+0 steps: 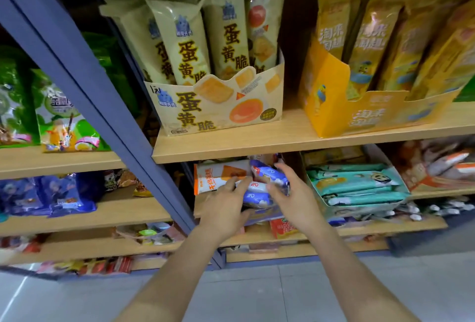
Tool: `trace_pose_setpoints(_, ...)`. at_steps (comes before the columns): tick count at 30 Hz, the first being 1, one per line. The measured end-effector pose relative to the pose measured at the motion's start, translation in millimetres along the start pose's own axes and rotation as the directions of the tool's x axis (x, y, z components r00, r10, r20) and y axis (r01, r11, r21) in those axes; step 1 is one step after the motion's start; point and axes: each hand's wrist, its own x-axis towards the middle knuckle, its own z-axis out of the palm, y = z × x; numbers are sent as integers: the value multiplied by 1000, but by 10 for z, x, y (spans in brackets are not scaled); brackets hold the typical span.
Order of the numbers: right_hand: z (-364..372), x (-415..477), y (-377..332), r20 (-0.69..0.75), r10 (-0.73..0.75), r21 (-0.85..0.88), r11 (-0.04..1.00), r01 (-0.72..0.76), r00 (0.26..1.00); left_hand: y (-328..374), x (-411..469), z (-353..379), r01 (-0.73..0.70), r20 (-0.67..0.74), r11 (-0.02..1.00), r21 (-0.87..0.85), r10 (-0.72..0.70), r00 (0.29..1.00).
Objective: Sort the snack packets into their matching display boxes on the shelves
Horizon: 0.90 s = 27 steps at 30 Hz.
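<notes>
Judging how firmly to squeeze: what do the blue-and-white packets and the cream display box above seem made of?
Blue-and-white packets: probably thin plastic film, glossy; bright highlights and crinkles show. Cream display box: likely printed cardboard, matte; stiff cut front edge, folded corner.

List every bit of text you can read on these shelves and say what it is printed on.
"蛋黄脆": front of the cream display box.
"蛋黄脆": cream packets standing in that box.
Yellow box and yellow packets: white lettering, too blurred.
Blue-and-white packets held by the left hand and right hand: red mark, unreadable.
Green packets, orange-and-white packet: too blurred.
</notes>
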Motion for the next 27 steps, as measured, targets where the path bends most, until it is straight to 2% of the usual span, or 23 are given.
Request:
trace_pose_setpoints(3, -8, 72, 53, -37, 3, -38, 999, -4, 999, 96, 88, -66, -1, -45, 1000, 7, 1, 999)
trace_pose_setpoints(6, -81, 132, 112, -57, 33, 5, 999, -33, 998, 63, 177, -130, 2, -4, 996, -89, -2, 1000)
trace_pose_setpoints(9, -163, 158, 111, -102, 34, 78, 997, -26, 994, 46, 249, -137, -71, 11, 997, 37, 71, 997)
trace_pose_setpoints(11, -191, 133, 91, -130, -8, 128, 991, 24, 992, 79, 278, -126, -114, 25, 988, 104, 112, 993)
trace_pose_setpoints(13, -216, 91, 82, -159, -72, 104, 991, 89, 985, 108, 300, -121, -134, 30, 984, 116, 131, 991)
trace_pose_setpoints(17, -316, -18, 132, -246, -142, 14, 989, 150, 959, 81, 195, -220, -176, -111, 983, 48, 180, 977)
trace_pose_setpoints(21, -456, -121, 207, -281, -96, 52, 992, 115, 955, -15, -67, -340, -307, -319, 933, -188, 237, 918)
trace_pose_setpoints(23, -518, -145, 163, -267, -12, 175, 983, 61, 964, -15, -161, -415, -281, -331, 845, -454, 134, 934)
trace_pose_setpoints(25, -564, -146, 91, -248, 85, 314, 949, -3, 965, -3, -241, -492, -108, -156, 632, -768, -21, 988)
trace_pose_setpoints(27, -606, -142, -4, -209, 122, 396, 918, -30, 970, -16, -298, -524, 70, 60, 386, -920, -38, 997)
